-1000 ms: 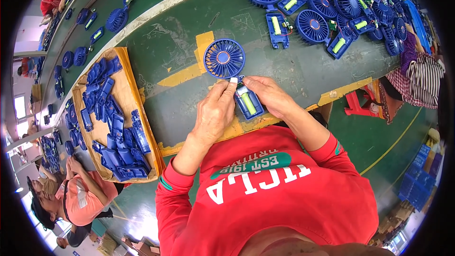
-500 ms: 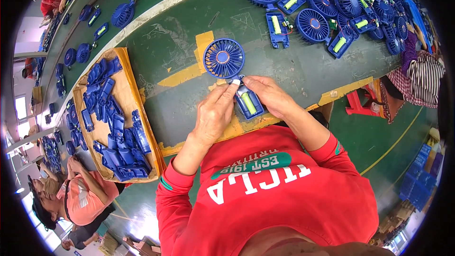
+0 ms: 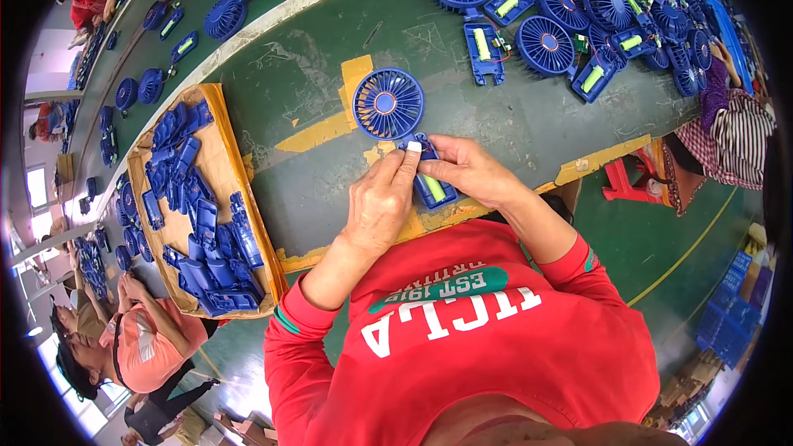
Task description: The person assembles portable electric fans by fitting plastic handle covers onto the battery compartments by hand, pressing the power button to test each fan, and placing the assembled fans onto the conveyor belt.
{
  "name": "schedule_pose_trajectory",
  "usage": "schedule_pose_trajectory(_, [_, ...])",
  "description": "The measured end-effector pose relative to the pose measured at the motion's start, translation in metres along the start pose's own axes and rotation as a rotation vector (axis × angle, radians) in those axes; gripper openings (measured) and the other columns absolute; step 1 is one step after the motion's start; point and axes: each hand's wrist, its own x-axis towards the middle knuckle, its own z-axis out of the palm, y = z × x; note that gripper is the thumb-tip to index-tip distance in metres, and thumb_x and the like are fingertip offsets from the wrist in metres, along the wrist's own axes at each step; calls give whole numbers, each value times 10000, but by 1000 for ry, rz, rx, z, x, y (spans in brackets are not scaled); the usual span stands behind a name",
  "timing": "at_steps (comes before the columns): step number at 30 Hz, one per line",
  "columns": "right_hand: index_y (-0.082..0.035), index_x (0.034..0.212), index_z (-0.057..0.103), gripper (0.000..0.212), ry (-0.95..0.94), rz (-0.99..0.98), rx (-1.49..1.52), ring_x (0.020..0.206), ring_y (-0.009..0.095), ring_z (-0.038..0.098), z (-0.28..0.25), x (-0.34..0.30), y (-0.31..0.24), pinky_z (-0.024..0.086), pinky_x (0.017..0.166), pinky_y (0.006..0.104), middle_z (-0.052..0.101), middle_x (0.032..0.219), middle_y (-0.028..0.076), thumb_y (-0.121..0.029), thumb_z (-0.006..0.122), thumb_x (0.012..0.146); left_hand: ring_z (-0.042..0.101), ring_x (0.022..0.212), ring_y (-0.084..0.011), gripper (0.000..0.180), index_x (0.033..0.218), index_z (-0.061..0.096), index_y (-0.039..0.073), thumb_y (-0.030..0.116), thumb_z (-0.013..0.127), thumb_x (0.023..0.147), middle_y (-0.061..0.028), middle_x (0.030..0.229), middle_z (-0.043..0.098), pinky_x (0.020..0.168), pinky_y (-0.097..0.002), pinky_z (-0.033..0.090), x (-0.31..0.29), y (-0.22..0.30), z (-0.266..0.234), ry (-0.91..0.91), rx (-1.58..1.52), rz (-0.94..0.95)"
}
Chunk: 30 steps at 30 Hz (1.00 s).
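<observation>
A blue handheld fan [image 3: 388, 104] lies in front of me, its round head flat on the table. Its handle shell [image 3: 447, 197] points toward me, inner side up, with a light green battery [image 3: 433, 189] in it. My left hand [image 3: 382, 200] closes on the handle's left side by the neck; one finger has a white covering at its tip. My right hand [image 3: 477, 172] pinches the handle's upper right part, thumb across the top of the battery. Whatever small part lies between the fingertips is hidden.
An open cardboard box [image 3: 263, 241] with many blue shell pieces stands at the left. More blue fans [image 3: 546, 45] with batteries are heaped at the far right. Beyond a pale rail, a green conveyor [image 3: 192, 67] carries fan parts. Other people sit at left and right.
My right thumb has moved down over the handle, covering more of the battery. The fan head has shifted slightly left. Fan parts on the conveyor have moved away and to the right.
</observation>
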Motion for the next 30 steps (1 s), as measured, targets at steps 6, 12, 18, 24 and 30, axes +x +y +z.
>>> schedule_pose_trajectory(6, [18, 1196, 484, 301, -2, -47, -15, 908, 60, 549, 2, -2, -1, 474, 782, 215, 586, 1026, 26, -70, 516, 910, 609, 779, -265, 376, 1057, 579, -43, -6, 594, 683, -117, 902, 567, 632, -341, 524, 5, 5, -4, -68, 46, -2])
schedule_pose_trajectory(12, [15, 1171, 500, 278, 40, -49, -127, 877, 57, 550, 6, 1, -4, 470, 753, 210, 590, 997, 16, -68, 516, 907, 589, 783, -267, 386, 1055, 556, -63, -5, 566, 674, -113, 865, 533, 639, -360, 515, 14, 0, -8, -179, 45, 37])
schedule_pose_trajectory(18, [5, 1173, 508, 285, 43, -74, -58, 932, 81, 559, 4, 2, 2, 468, 808, 233, 594, 1039, 31, -50, 520, 893, 593, 726, -342, 230, 986, 561, 1, 6, 556, 756, -139, 836, 535, 569, -421, 504, 24, -1, -24, -240, -107, -9])
schedule_pose_trajectory(24, [-1, 1053, 556, 187, 97, -73, 3, 803, 61, 568, 3, 4, 12, 467, 693, 212, 614, 919, 14, -26, 533, 869, 585, 601, -305, 52, 766, 605, 65, 111, 615, 786, -95, 697, 562, 502, -394, 469, 27, -5, -14, -117, -63, 7])
schedule_pose_trajectory(30, [3, 1034, 559, 180, 85, -53, -21, 782, 67, 566, 7, 0, 7, 464, 680, 211, 612, 903, 16, -11, 538, 856, 569, 598, -327, 77, 699, 548, 37, 62, 589, 760, -116, 675, 546, 513, -419, 451, 30, -4, -14, -142, -90, 33])
